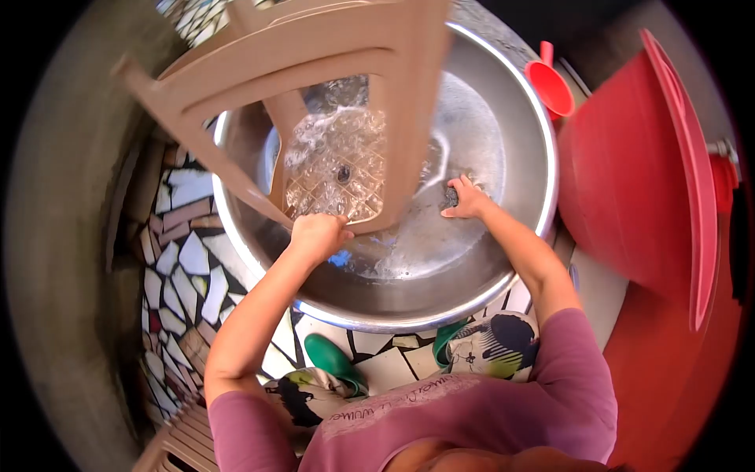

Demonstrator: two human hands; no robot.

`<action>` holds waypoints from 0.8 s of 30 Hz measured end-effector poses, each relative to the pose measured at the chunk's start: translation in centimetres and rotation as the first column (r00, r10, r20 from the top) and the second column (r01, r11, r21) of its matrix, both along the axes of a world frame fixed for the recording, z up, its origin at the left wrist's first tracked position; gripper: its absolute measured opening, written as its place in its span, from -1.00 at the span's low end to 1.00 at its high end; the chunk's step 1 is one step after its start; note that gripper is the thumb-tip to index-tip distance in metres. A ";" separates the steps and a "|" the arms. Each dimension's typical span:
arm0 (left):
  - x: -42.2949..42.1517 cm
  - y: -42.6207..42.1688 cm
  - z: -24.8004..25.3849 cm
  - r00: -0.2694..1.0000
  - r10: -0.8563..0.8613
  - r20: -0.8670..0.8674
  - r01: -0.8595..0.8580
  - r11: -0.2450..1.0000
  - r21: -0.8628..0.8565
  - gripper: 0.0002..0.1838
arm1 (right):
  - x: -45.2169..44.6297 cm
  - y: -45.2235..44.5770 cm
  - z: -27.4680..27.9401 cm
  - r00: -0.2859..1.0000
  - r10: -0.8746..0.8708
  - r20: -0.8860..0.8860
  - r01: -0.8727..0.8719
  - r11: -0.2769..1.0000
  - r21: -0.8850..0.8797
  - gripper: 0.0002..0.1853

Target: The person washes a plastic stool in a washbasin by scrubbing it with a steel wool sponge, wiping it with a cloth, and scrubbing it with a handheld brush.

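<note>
A beige plastic stool [413,94] stands upside down and tilted in a large round metal basin [548,169], its legs pointing up toward me. Soapy water covers its seat and part of the basin's floor. My left hand [317,236] is closed around the stool's near edge. Inside the basin, to the stool's right, my right hand [470,200] holds a dark scouring pad [451,197] low over the wet metal. A small blue piece [340,258] lies in the water just right of my left hand.
A red dipper [550,88] rests beyond the basin's right rim. Beside it a big red tub [629,157] leans on its side. Brown slatted plastic furniture [185,440] is at lower left, near a wall [63,204]. Broken-tile paving [189,291] surrounds the basin.
</note>
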State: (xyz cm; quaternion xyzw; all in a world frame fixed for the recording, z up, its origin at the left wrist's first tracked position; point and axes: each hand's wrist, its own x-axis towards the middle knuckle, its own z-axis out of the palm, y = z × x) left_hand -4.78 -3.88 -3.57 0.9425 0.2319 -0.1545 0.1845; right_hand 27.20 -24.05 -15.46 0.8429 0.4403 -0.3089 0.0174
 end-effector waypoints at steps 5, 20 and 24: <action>-3.1 -2.1 3.2 0.987 -0.060 -0.152 0.063 0.998 0.015 -0.70 | -1.7 1.0 -5.5 0.969 0.136 0.206 -0.158 0.983 0.093 -0.30; -4.5 -4.7 8.3 0.994 -0.108 0.017 0.110 0.987 -0.120 -0.73 | -6.7 11.3 8.2 0.560 0.418 -0.715 -0.230 0.908 0.351 -0.42; -5.1 -5.1 8.0 0.970 -0.234 0.060 0.239 0.966 -0.101 -0.83 | -12.6 12.8 5.4 0.443 0.557 -0.703 -0.512 0.801 0.311 -0.30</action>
